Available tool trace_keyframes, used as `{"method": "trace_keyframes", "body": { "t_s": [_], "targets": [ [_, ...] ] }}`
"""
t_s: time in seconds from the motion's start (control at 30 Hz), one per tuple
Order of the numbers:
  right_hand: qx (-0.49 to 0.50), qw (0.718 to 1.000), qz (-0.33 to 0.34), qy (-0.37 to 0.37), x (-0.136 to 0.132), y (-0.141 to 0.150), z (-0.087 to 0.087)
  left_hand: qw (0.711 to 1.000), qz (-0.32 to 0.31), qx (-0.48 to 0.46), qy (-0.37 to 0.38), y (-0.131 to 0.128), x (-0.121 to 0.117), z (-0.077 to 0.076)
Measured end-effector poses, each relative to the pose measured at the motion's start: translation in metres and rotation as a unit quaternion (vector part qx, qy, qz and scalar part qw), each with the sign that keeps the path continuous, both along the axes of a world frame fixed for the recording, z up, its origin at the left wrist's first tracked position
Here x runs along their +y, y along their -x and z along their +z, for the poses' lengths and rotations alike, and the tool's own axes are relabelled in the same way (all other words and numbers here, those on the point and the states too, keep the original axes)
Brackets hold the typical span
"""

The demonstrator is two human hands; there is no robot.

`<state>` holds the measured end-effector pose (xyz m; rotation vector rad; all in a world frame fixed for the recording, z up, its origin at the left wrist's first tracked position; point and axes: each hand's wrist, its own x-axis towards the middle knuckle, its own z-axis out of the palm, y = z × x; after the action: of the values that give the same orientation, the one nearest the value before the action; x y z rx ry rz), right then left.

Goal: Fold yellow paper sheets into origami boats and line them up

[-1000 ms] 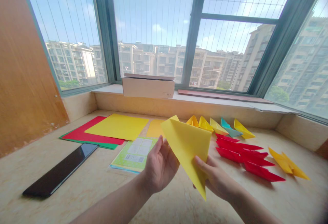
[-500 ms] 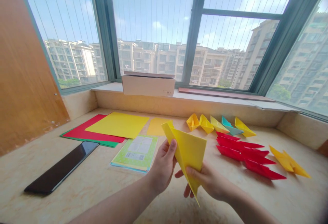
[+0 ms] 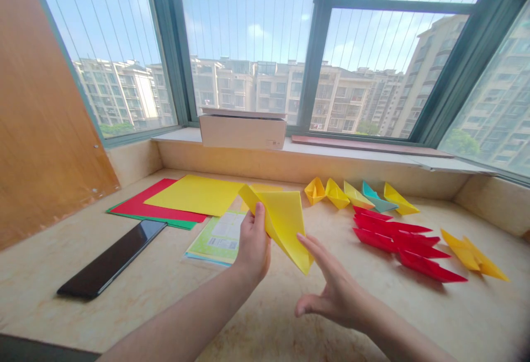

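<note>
A folded piece of yellow paper is held up above the counter, tilted, with its lower corner pointing down. My left hand grips its left side, thumb on the near face; the fingers behind are mostly hidden. My right hand is at the paper's right edge with thumb and fingers spread apart. Its fingertips are at or against the paper near the lower right; I cannot tell whether they press on it. Behind the left hand lies a green-patterned paper packet, partly covered.
A black phone lies at left. Behind it are yellow sheets, a red sheet and a green sheet. Several red paper boats, yellow boats and a teal boat stand right. A white box sits on the sill.
The yellow paper has moved left and up with my left hand. My right hand has let go of its lower part and spread its fingers. The view has shifted slightly.
</note>
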<state>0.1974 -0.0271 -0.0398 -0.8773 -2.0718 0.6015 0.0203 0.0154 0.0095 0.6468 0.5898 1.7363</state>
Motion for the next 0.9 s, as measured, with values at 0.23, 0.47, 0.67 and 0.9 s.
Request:
{"method": "trace_keyframes", "body": {
  "t_s": [0.23, 0.47, 0.67, 0.9],
  "targets": [
    [0.099, 0.992, -0.073, 0.035, 0.012, 0.009, 0.019, 0.999, -0.045, -0.027, 0.007, -0.004, -0.003, -0.002],
    [0.268, 0.943, -0.083, 0.181, 0.034, -0.011, 0.018, 0.993, -0.105, -0.046, -0.002, -0.004, -0.011, 0.0],
    [0.283, 0.943, -0.034, 0.174, 0.034, -0.012, 0.023, 0.98, -0.19, 0.014, -0.057, -0.005, -0.017, -0.001],
    [0.217, 0.965, -0.038, 0.143, 0.027, -0.013, 0.029, 0.974, -0.192, 0.091, -0.073, -0.008, -0.016, -0.006]
  ]
}}
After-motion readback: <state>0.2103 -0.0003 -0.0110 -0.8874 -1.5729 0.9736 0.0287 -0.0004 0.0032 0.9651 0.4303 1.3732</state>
